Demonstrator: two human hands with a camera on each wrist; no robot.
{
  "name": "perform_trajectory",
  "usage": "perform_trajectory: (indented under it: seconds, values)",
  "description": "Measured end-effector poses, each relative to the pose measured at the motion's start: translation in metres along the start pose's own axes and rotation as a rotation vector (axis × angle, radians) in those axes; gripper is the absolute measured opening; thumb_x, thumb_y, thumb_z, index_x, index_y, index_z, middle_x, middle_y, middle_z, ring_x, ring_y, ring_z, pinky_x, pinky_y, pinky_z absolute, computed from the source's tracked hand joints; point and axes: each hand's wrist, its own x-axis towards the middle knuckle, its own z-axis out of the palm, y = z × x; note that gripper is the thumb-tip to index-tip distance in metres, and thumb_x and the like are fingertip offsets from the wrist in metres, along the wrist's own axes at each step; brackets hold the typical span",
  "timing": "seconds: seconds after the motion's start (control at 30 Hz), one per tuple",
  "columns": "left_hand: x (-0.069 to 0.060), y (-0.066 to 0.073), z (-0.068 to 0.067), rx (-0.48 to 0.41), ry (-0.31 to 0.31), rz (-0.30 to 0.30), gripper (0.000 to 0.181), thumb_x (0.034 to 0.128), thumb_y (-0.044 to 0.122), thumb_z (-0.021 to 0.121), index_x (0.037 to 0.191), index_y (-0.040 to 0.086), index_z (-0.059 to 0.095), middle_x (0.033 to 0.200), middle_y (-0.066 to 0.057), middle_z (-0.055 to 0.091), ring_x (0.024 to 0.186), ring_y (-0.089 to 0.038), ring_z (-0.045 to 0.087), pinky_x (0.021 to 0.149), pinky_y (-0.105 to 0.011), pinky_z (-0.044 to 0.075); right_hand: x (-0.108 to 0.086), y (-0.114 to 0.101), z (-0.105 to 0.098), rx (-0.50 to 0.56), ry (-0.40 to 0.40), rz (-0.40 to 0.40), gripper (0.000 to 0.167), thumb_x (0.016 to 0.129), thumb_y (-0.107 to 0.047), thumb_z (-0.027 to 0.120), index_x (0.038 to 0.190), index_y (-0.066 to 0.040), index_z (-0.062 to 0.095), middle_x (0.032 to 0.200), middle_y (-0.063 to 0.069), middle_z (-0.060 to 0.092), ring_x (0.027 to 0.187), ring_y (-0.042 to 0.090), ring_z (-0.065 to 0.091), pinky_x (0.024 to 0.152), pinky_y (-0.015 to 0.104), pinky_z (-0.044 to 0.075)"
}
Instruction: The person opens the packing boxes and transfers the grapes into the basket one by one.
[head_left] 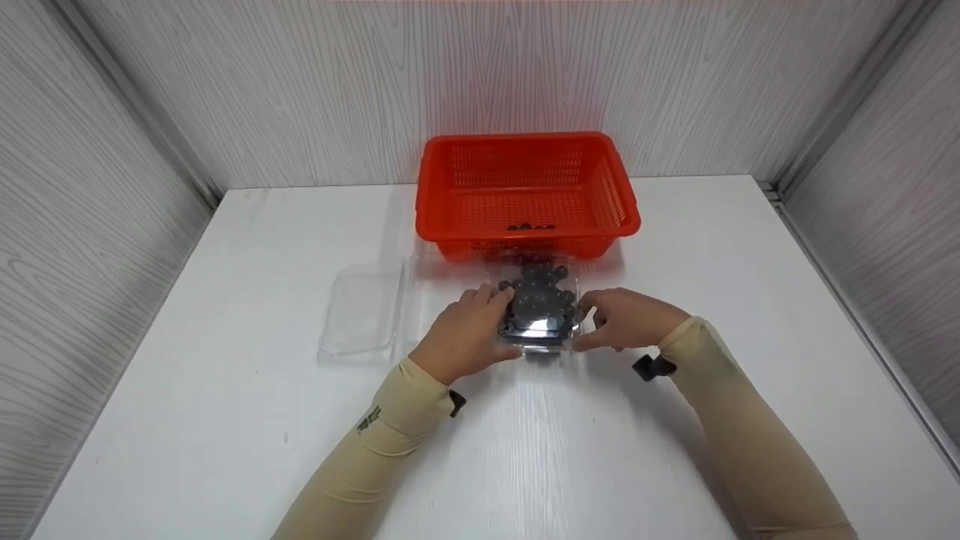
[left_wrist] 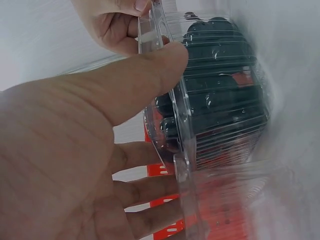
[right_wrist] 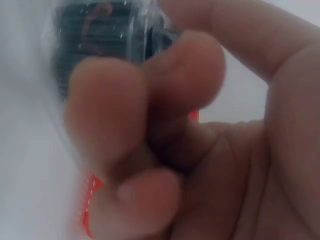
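Note:
A clear plastic clamshell box (head_left: 538, 300) filled with dark round fruit (left_wrist: 215, 65) stands in front of the red basket, between both hands. My left hand (head_left: 469, 334) holds its left side; in the left wrist view the thumb lies over the clear rim and the fingers spread along the far side. On the right side, my right hand (head_left: 626, 321) pinches the edge with thumb and finger. In the right wrist view the curled fingers (right_wrist: 107, 110) hide part of the box. Whether the lid is fully closed I cannot tell.
A red plastic basket (head_left: 525, 229) stands behind the box, with several dark fruits near its front wall. Left of the hands lies clear plastic packaging (head_left: 364, 311); whether it joins the filled box is unclear. Wood-grain panels (head_left: 322, 90) enclose the white table (head_left: 225, 315).

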Motion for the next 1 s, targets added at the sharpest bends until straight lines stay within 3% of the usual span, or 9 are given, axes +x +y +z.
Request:
perform_trajectory:
  seconds: [0.37, 0.57, 0.87, 1.0]
  values:
    - [0.0, 0.0, 0.0, 0.014, 0.02, 0.004, 0.09, 0.0818, 0.05, 0.086, 0.149, 0.002, 0.05, 0.131, -0.017, 0.059, 0.117, -0.032, 0.058, 0.097, -0.046, 0.054, 0.003, 0.0, 0.003, 0.019, -0.008, -0.008, 0.04, 0.089, -0.038, 0.082, 0.114, -0.014, 0.064, 0.085, 0.004, 0.065, 0.07, 0.02, 0.063, 0.071, 0.037, 0.049]
    - [-0.004, 0.001, -0.001, 0.05, 0.056, 0.041, 0.088, 0.0798, 0.049, 0.088, 0.146, 0.001, 0.053, 0.125, -0.017, 0.061, 0.111, -0.032, 0.06, 0.088, -0.045, 0.058, 0.004, 0.0, 0.004, 0.037, -0.012, -0.017, 0.041, 0.088, -0.039, 0.083, 0.11, -0.011, 0.063, 0.082, 0.004, 0.064, 0.068, 0.02, 0.062, 0.071, 0.036, 0.046]
    - [-0.004, 0.002, -0.001, 0.053, 0.061, 0.033, 0.088, 0.0767, 0.047, 0.091, 0.142, 0.001, 0.054, 0.121, -0.016, 0.06, 0.109, -0.032, 0.058, 0.085, -0.043, 0.058, 0.008, 0.003, 0.005, 0.063, -0.026, -0.057, 0.036, 0.087, -0.04, 0.083, 0.11, -0.016, 0.07, 0.075, 0.01, 0.066, 0.063, 0.03, 0.068, 0.07, 0.037, 0.048]
    - [-0.005, 0.002, 0.0, 0.04, 0.057, 0.03, 0.088, 0.0767, 0.046, 0.091, 0.143, 0.001, 0.053, 0.121, -0.016, 0.06, 0.109, -0.032, 0.058, 0.084, -0.044, 0.058, 0.007, 0.011, 0.003, 0.135, -0.099, -0.093, 0.026, 0.093, -0.029, 0.076, 0.113, -0.015, 0.067, 0.07, 0.007, 0.067, 0.068, 0.038, 0.069, 0.07, 0.036, 0.051]
